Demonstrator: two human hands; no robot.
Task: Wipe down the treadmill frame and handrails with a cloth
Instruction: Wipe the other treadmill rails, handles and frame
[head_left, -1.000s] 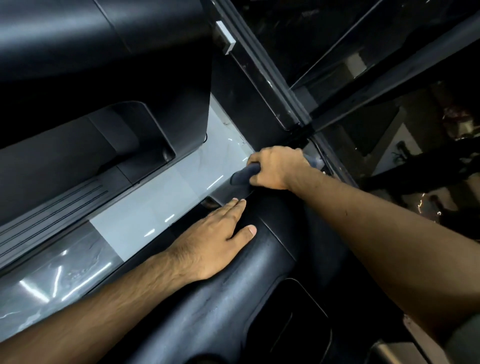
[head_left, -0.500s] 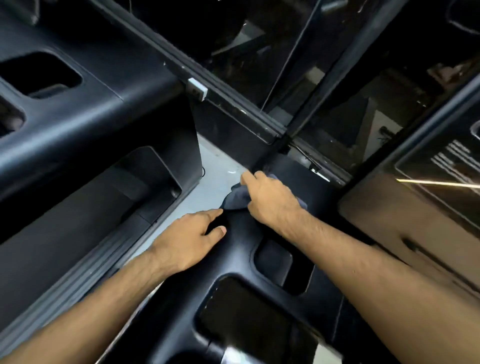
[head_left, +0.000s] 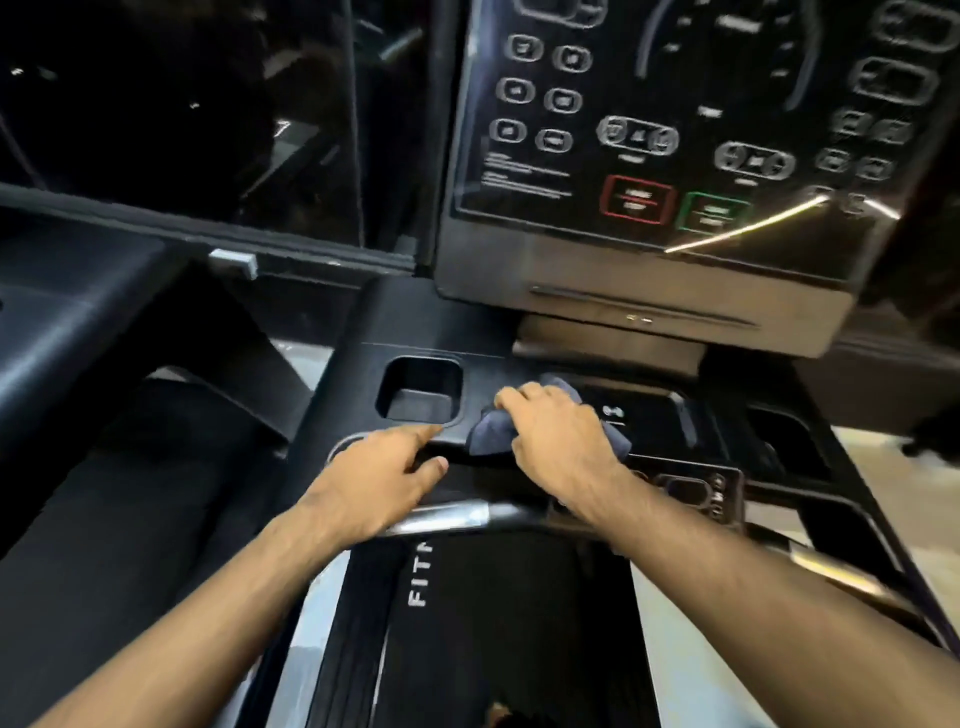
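Dark blue cloth (head_left: 488, 435) sat bunched at frame centre on the treadmill's console tray (head_left: 353, 374), gripped under the right hand (head_left: 558, 434), likely for pressure; the left hand (head_left: 379, 483), fingers extended and empty, braced beside it.

Your treadmill's black console tray (head_left: 384, 322) carries everything here. A square recess (head_left: 421, 389) is sunk into its left side, a second recess (head_left: 789, 441) sits at its right end, and a shallow centre well (head_left: 649, 410) lies between them. The dark blue cloth (head_left: 491, 436) lies bunched on the tray just right of the square recess, under your right hand (head_left: 558, 436), whose fingers curl over it. Your left hand (head_left: 374, 483) rests flat on the tray's near edge, beside the silver handrail bar (head_left: 452, 517).
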